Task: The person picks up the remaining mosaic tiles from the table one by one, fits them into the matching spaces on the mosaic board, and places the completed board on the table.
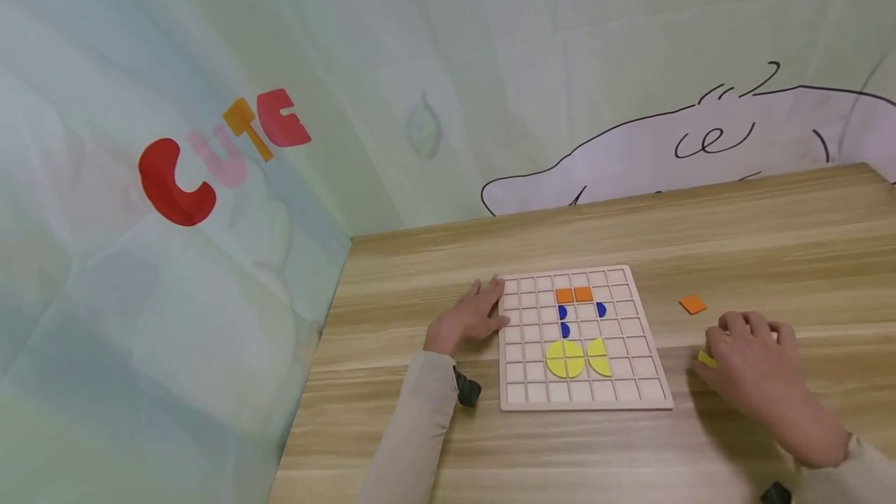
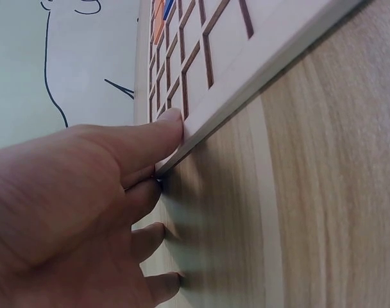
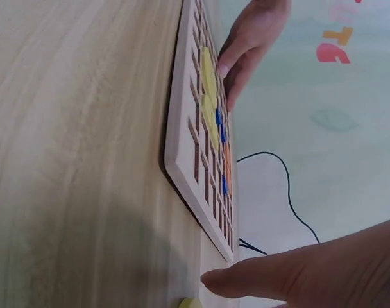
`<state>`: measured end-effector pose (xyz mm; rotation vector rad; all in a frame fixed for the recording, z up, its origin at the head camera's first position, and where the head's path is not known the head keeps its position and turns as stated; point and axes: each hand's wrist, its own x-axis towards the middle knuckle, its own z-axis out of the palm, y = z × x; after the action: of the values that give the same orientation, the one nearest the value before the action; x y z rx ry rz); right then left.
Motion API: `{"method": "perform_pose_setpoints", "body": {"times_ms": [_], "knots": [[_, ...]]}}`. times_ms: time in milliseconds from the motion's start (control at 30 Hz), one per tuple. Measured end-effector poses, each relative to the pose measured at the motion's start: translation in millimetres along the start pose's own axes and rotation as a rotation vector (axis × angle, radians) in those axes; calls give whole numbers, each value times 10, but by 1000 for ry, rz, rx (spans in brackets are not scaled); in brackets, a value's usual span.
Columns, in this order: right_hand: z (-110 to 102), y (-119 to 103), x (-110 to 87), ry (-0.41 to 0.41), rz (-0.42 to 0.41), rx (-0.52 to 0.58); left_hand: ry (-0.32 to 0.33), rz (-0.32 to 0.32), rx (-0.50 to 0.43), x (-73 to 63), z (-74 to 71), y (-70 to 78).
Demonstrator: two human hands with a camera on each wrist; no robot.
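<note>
Head view: gridded board (image 1: 518,393) flat on the counter (image 1: 560,457), coloured pieces (image 1: 574,368) in some cells. Hands well apart. Left hand (image 1: 470,316) touches the board's left edge, fingers loosely extended. Right hand (image 1: 759,368) sits right of the board over a yellow piece (image 1: 707,360), mostly hidden; can't tell if it's gripped. Right wrist view crops that piece to a sliver. Orange square (image 1: 693,304) lies loose nearby. Wall lettering (image 1: 227,172) reads CUTE; wall drawing (image 1: 630,146) runs off frame right.
</note>
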<state>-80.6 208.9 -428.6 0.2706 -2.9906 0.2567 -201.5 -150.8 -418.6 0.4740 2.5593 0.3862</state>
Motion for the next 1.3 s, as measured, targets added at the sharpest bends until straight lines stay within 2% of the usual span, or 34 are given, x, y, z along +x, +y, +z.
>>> {"method": "perform_pose_setpoints", "body": {"times_ms": [233,567,900,1300], "knots": [[10,-33,-8,-55,59,-65,-7,5,0,0,1,10],[15,-54,-11,-47,79,-76,-6,2,-2,6,-4,15],[-5,-65,-26,-95,97,-80,0,4,-10,-18,-13,12],[70,-107,-42,-29,91,-24,0,-8,-13,-8,10,-5]]}}
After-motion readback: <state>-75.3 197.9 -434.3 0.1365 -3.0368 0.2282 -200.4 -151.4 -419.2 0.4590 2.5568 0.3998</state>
